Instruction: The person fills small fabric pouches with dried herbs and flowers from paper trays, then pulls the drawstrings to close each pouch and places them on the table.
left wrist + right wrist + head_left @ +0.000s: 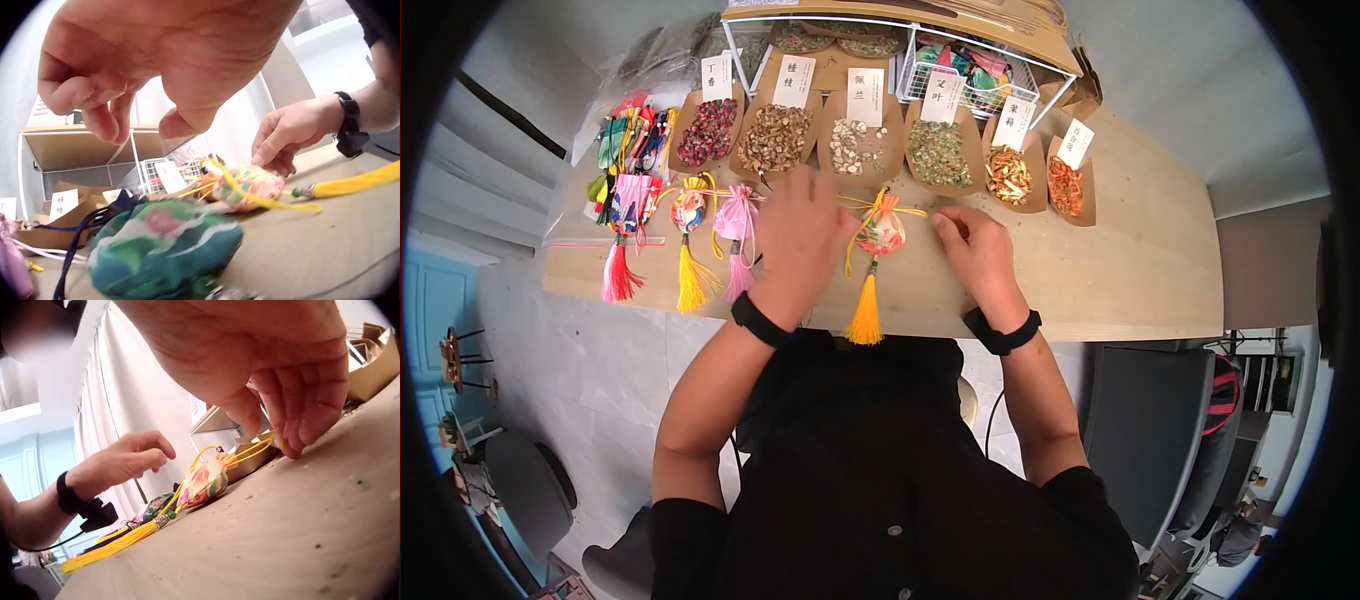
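Note:
A peach floral sachet [882, 232] with a yellow tassel [866, 308] lies between the two hands. On its right side, my right hand [980, 250] pinches the end of the sachet's yellow cord [253, 449] between thumb and fingers, low over the table. My left hand [798, 235] is raised left of the peach sachet, fingers loosely bent and holding nothing. Under it, the left wrist view shows a green floral sachet [164, 247] with a dark blue cord [78, 250]; in the head view the left hand hides it.
Pink [737, 220], multicoloured [689, 208] and blue-pink [635, 200] tasselled sachets lie at left, beside a pile of more [640, 135]. Several card-labelled trays of dried herbs, such as one of green leaves [939, 155], line the back before a white-framed shelf [1000, 50] and wire basket [970, 85].

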`<state>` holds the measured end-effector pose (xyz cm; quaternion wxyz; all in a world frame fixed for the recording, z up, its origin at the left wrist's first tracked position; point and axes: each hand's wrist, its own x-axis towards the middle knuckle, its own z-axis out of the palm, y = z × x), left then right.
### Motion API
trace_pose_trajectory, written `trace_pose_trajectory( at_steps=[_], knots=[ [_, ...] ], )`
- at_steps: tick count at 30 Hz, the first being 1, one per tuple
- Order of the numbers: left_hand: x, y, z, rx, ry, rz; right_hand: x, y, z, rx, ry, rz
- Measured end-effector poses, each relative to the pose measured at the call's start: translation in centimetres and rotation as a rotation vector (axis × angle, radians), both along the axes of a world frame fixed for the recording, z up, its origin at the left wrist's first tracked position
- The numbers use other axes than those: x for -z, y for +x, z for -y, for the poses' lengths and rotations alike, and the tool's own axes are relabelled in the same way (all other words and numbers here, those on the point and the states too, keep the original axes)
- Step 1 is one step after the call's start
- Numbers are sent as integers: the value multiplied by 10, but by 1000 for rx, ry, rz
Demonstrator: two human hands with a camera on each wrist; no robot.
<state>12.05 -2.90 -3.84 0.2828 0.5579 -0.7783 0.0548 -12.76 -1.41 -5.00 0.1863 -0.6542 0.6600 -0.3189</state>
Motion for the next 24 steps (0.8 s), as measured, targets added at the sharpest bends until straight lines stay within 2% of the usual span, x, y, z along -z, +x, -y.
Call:
trace_pose_trajectory(
  at_steps=[4,7,10,12,14,17,18,21,23,24],
  knots=[
    [8,-32,-18,217,71,-65,-5,9,-6,-49,-219,-134],
    [26,-53,-14,168,101,37,-1,19,-7,-155,-267,-51],
    [51,-62,-3,62,40,136,-3,21,-12,-155,-149,142],
    [38,-56,-5,44,43,211,2,16,-16,-147,-147,160],
    [44,-52,-1,54,8,126,10,9,-19,-90,-85,231],
    [26,-40,-7,122,70,22,19,2,-22,-21,-54,369],
    [16,-31,-9,159,86,-87,19,-1,-23,3,-29,411],
    [-7,25,-5,22,106,-239,9,-4,-29,88,30,469],
    [-5,95,14,-106,-37,-266,-4,-10,-35,107,68,418],
    [-16,135,14,-188,-51,-268,-1,-12,-37,127,28,436]
  ],
)
